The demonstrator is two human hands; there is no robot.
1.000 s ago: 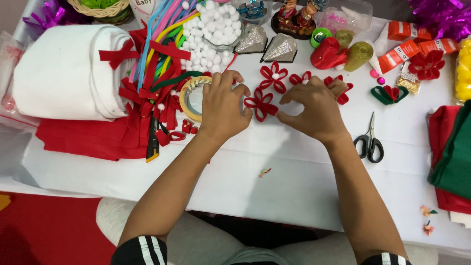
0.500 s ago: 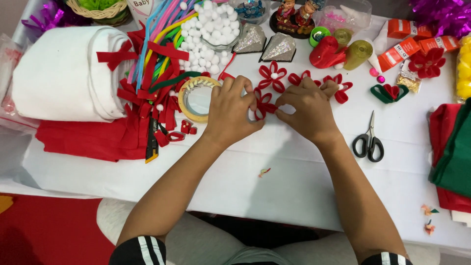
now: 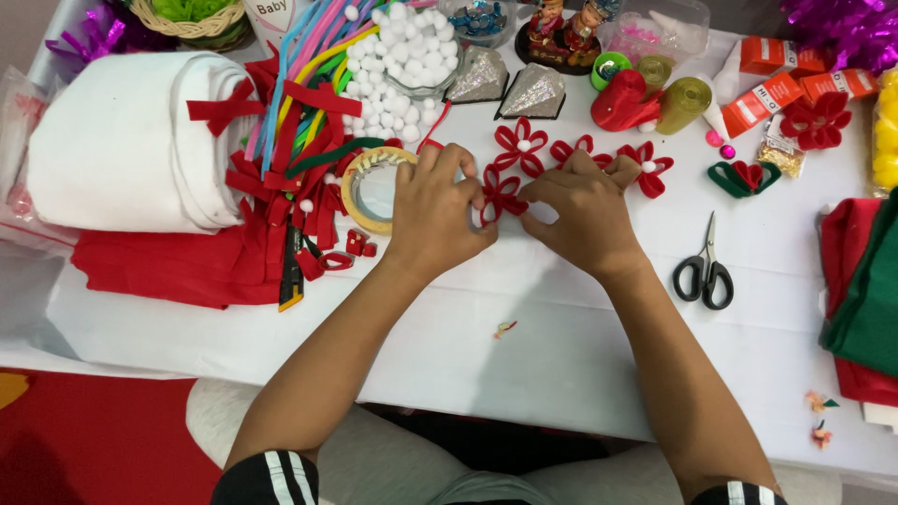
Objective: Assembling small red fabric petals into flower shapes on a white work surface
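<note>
My left hand [image 3: 436, 213] and my right hand [image 3: 578, 211] meet over the white table and both pinch a red felt flower [image 3: 500, 194] made of looped petals. The fingertips cover part of the flower's centre. Just behind it lie a finished red flower with a white bead centre [image 3: 520, 148] and two more red flowers [image 3: 647, 166] to the right. A roll of tape [image 3: 371, 186] lies beside my left hand.
Black scissors [image 3: 706, 270] lie right of my right hand. A white felt roll [image 3: 122, 154] on red felt [image 3: 178, 266] and red bows fill the left. White pompoms [image 3: 398, 51], coloured pipe cleaners, glitter cones and ribbon spools stand behind. Folded red and green felt [image 3: 865, 299] sits at right.
Both hands stayed on the red flower, closing in a little around it, then easing apart slightly. Nothing else on the table moved.
</note>
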